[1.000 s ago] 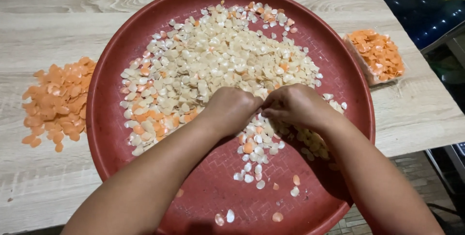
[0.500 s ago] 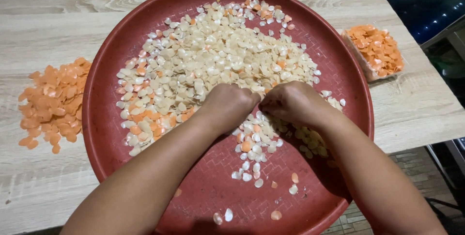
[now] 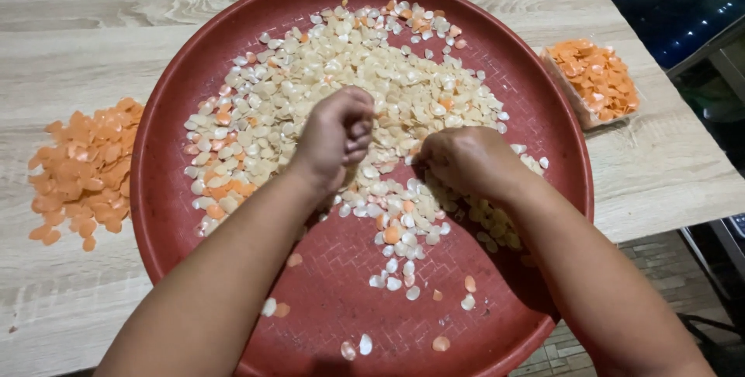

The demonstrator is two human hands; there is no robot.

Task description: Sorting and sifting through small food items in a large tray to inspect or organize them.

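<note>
Figure. A heap of small shell pieces [image 3: 365, 74], mostly cream-white with scattered orange ones, lay spread across the far half of a large round red tray [image 3: 167, 214], thinning to a loose trail toward the near rim. The pieces appeared thin, hard and very light, probably brittle at the edges and apt to slide over one another; a single piece would best be taken by a fingertip pinch across its flat faces, while a raking sweep would shift many at once. The left hand [image 3: 335, 138] was raised slightly over the middle of the heap, its fingers curled into a loose fist with the fingertips drawn together; whether a piece lay pinched inside could not be told. The right hand [image 3: 466, 161] rested knuckles-up on the pieces just beside it, fingers bent down into the heap and hiding whatever they touched, so its hold could not be told either. The tray stood on a pale wood-grain table [image 3: 93, 27]. To the left of the tray a loose orange pile [image 3: 81, 167] lay directly on the table; to the right a small clear container [image 3: 594, 78] held more orange pieces, well apart from both hands.
</note>
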